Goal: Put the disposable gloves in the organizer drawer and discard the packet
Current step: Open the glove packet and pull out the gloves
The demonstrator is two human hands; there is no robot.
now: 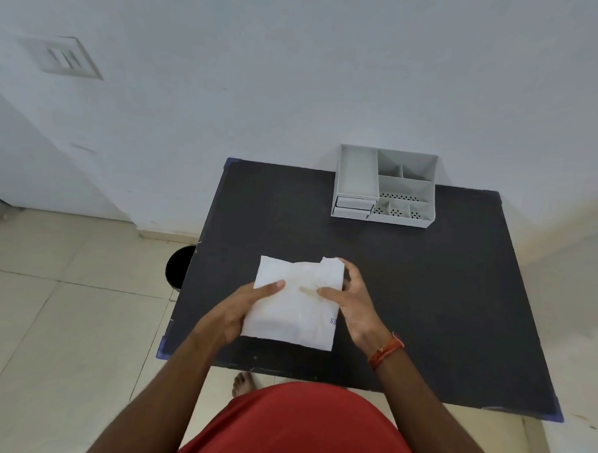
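A white paper glove packet (pixel 296 305) is held flat above the near-left part of the black table (pixel 425 283). My left hand (pixel 239 309) grips its left edge, thumb on top. My right hand (pixel 351 297) holds its right edge near the torn top corner. The gloves inside are hidden. A grey organizer (pixel 385 185) stands at the table's far edge against the wall, with open compartments on top and two small drawers (pixel 353 208) at its front left, both pushed in.
A black bin (pixel 177 267) stands on the tiled floor just left of the table. The white wall runs behind the table. My bare foot (pixel 242 383) shows under the near edge, above my red clothing.
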